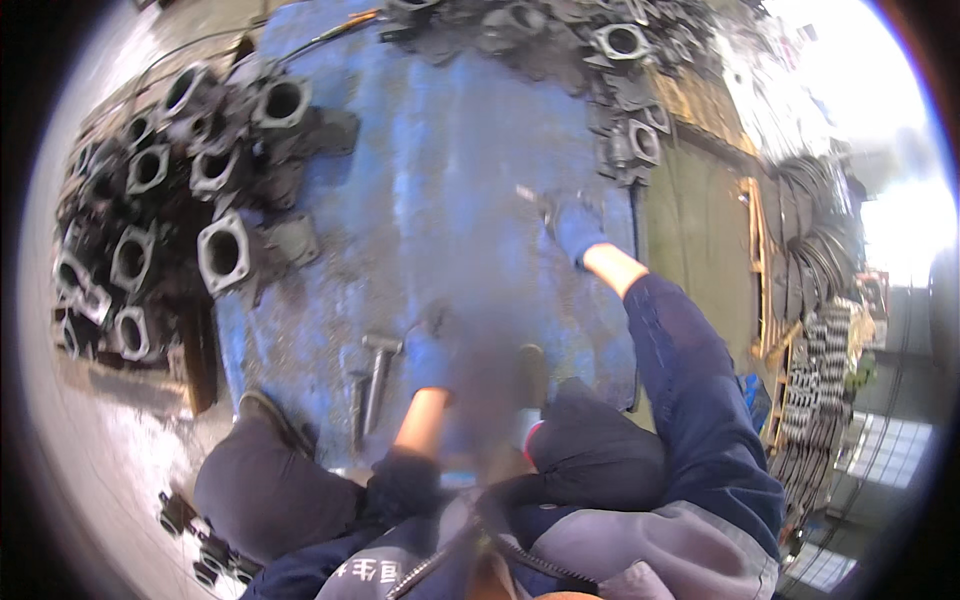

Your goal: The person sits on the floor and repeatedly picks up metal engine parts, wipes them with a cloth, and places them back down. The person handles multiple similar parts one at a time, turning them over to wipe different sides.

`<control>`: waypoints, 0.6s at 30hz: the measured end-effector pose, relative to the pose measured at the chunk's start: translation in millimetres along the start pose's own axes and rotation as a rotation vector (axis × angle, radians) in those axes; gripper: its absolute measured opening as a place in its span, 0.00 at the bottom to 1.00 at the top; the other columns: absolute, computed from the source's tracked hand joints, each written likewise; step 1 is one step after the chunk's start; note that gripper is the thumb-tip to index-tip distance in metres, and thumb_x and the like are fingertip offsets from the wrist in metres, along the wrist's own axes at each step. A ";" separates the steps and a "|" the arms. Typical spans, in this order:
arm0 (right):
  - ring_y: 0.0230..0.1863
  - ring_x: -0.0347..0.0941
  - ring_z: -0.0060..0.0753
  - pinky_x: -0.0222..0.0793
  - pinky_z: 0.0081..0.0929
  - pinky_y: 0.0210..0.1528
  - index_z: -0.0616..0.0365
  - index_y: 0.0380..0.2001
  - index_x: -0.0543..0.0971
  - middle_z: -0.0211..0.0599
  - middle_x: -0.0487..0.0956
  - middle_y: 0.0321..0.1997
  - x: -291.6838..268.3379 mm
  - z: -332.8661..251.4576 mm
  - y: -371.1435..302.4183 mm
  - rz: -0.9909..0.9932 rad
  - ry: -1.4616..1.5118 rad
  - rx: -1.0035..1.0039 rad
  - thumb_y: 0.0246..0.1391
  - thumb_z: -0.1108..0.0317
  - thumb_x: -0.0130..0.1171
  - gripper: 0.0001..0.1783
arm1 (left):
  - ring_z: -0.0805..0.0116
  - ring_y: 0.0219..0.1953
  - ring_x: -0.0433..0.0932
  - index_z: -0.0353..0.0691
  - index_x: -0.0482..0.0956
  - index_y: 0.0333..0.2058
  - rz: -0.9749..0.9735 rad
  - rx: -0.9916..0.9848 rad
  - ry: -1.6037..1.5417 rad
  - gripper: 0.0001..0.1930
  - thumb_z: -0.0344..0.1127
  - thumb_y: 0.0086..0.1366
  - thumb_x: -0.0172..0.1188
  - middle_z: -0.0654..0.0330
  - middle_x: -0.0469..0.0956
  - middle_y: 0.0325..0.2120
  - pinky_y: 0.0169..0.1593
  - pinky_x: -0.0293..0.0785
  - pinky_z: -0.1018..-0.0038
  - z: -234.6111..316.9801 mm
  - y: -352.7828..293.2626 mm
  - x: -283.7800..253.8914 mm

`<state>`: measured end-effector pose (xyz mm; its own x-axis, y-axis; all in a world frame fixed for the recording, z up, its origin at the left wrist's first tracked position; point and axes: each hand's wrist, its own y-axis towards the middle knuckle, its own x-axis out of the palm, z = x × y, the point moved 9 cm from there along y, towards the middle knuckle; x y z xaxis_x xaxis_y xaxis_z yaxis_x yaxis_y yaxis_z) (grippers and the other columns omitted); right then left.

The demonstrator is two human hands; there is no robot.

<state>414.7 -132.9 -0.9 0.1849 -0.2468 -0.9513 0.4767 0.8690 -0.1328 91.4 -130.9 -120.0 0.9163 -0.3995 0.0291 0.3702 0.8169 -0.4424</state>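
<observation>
My right hand [578, 232], in a blue glove, reaches out over the right side of the blue work surface [400, 190]. Its fingers look closed around a small dark object with a pale tip [527, 193], too blurred to name. My left hand [428, 358], also gloved in blue, is low and near my body; a smear across the middle of the picture hides its fingers. Just left of it lies a hammer [377, 380] with a metal handle, and beside that a second dark metal bar [358, 408].
Dark metal castings with square flanges [224, 252] are stacked on a wooden pallet [120, 385] at left. More castings [620, 42] pile up along the far edge and far right. A thin rod-like tool with an orange end [335, 30] lies at the far left.
</observation>
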 end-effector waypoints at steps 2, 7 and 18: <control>0.45 0.81 0.51 0.73 0.47 0.51 0.48 0.43 0.84 0.46 0.84 0.41 2.4 63.3 35.0 -0.055 -0.166 0.179 0.59 0.47 0.55 0.20 | 0.62 0.41 0.82 0.40 0.81 0.48 -0.002 0.054 0.070 0.14 0.31 0.64 0.58 0.53 0.83 0.41 0.49 0.77 0.69 2.6 6.7 11.7; 0.65 0.70 0.54 0.63 0.53 0.66 0.52 0.56 0.79 0.51 0.76 0.61 18.1 198.7 92.2 -0.221 0.287 0.606 0.60 0.62 0.54 0.22 | 0.69 0.40 0.83 0.32 0.80 0.45 0.020 0.214 0.319 0.12 0.21 0.66 0.51 0.57 0.82 0.39 0.47 0.77 0.74 24.3 11.6 29.0; 0.54 0.76 0.60 0.72 0.50 0.57 0.54 0.51 0.81 0.55 0.80 0.51 82.0 238.2 118.8 -0.115 0.392 0.559 0.59 0.42 0.53 0.29 | 0.65 0.41 0.82 0.33 0.79 0.47 0.032 0.052 0.262 0.12 0.28 0.68 0.53 0.53 0.82 0.38 0.49 0.76 0.72 34.8 -6.6 32.4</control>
<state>691.2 -152.0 -28.4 -0.1674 -0.0589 -0.9841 0.8654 0.4694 -0.1753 123.9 -134.8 -84.9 0.8593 -0.4618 -0.2197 0.3555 0.8483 -0.3924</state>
